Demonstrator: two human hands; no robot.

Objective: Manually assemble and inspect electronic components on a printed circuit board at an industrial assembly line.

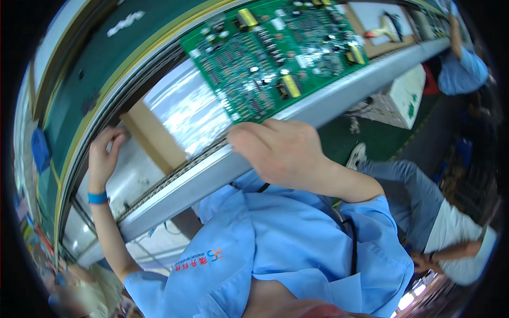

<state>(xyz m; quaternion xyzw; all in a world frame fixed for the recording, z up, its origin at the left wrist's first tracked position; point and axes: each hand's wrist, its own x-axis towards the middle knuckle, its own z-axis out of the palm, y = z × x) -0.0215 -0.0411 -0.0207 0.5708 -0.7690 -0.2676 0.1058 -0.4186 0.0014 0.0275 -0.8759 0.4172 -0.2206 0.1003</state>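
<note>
A large green circuit board (275,58), crowded with small parts and several yellow-wrapped components, lies across the conveyor rails. My right hand (281,151) is closed at the board's near left corner, above the near metal rail; its fingertips are hidden beneath the hand. On the left, my left hand (106,153), with a blue band at the wrist, hovers by the far rail. Its fingers are loosely curled, the thumb is apart from them, and nothing shows between them. Between my hands a wooden-edged tray (154,135) sits in the conveyor, next to a shiny sheet (185,106).
The silver conveyor rail (175,185) runs diagonally in front of me, with a chain along its inner side. Past the far rail lies a green surface (101,63). A co-worker's blue sleeve (461,71) reaches in at the upper right; a seated person (450,233) is at the right.
</note>
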